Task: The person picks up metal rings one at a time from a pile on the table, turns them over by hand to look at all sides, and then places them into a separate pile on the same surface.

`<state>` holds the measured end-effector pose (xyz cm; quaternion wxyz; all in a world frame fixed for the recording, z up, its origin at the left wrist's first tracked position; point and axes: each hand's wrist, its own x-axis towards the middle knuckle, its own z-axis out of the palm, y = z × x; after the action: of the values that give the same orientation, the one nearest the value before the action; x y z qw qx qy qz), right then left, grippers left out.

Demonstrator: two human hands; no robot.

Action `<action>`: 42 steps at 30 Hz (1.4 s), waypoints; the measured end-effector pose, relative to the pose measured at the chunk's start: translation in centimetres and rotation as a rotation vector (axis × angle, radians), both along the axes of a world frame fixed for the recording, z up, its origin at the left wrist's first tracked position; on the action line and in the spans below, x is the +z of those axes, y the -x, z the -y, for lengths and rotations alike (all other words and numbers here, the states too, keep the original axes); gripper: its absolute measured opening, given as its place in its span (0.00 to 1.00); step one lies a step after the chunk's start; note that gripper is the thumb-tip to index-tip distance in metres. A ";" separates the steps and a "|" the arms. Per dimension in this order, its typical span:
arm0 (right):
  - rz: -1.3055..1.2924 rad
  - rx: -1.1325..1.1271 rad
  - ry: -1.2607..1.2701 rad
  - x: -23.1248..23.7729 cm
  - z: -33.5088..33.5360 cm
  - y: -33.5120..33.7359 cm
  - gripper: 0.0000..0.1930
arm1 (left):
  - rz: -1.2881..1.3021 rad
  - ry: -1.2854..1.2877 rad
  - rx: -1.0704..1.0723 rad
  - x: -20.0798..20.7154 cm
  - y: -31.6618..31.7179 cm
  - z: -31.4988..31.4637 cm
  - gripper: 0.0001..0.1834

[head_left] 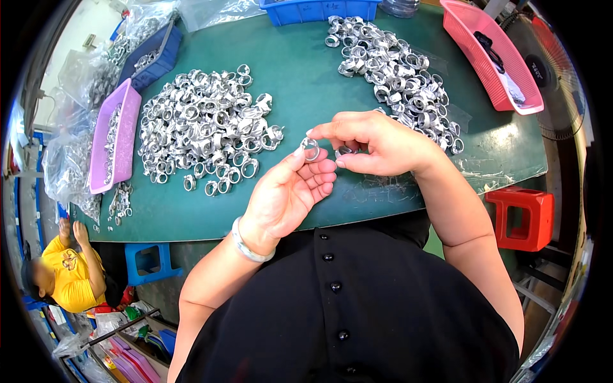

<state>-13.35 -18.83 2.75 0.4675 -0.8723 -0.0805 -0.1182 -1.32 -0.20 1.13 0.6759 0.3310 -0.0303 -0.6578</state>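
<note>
My left hand (278,196), palm up with a pale bangle at the wrist, pinches a silver metal ring (311,150) near its fingertips. My right hand (391,144) reaches over from the right, its index fingertip at the top of that ring. A second metal ring (345,150) sits within the curled fingers of my right hand, partly hidden. To the left lies a broad pile of similar metal rings (198,124). Another long pile of rings (393,70) stretches along the right, behind my right hand.
On the green table (294,76), a purple basket (121,134) and blue bins (156,57) stand left. A pink basket (491,64) holds dark-handled scissors at right. A fan (543,70), red stool (523,217) and blue stool (150,262) are around it. A person in yellow (73,281) sits lower left.
</note>
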 end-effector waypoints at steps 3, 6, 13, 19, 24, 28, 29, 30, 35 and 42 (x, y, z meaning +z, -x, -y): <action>0.003 0.002 0.011 -0.1 0.0 0.0 0.26 | 0.000 0.010 -0.009 -0.2 0.0 0.0 0.17; 0.002 0.004 0.015 -0.1 0.0 0.0 0.26 | -0.012 0.014 -0.011 -0.2 0.0 0.0 0.17; -0.021 -0.017 0.004 0.0 -0.1 0.0 0.25 | 0.113 0.056 0.022 -0.2 -0.6 -0.2 0.17; 0.027 -0.091 -0.057 -0.5 0.0 -0.1 0.24 | 0.181 0.094 0.344 0.7 -6.1 0.1 0.19; 0.041 -0.123 -0.174 -0.9 -0.1 -0.3 0.24 | 0.150 0.044 0.542 1.1 -7.0 -0.1 0.23; 0.058 -0.122 -0.265 -1.1 -0.2 -0.5 0.25 | 0.318 0.018 0.280 0.2 -5.0 -0.4 0.20; 0.086 -0.127 -0.280 -1.1 -0.4 -0.6 0.26 | 0.390 -0.023 0.225 0.1 -4.2 -0.3 0.19; 0.115 -0.132 -0.296 -1.1 -0.5 -0.6 0.27 | 0.397 -0.019 0.150 0.1 -3.4 -0.2 0.19; 0.201 -0.142 -0.184 -1.0 -0.9 -0.7 0.28 | 0.360 -0.015 -0.090 0.4 -0.6 1.0 0.19; 0.216 -0.115 -0.121 -0.5 -0.9 -0.7 0.28 | 0.299 0.027 -0.078 0.1 -0.5 1.5 0.15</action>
<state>-12.67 -17.88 2.25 0.5004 -0.8280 -0.0730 -0.2425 -0.86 -1.71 1.22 0.6420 0.4147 -0.1522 -0.6266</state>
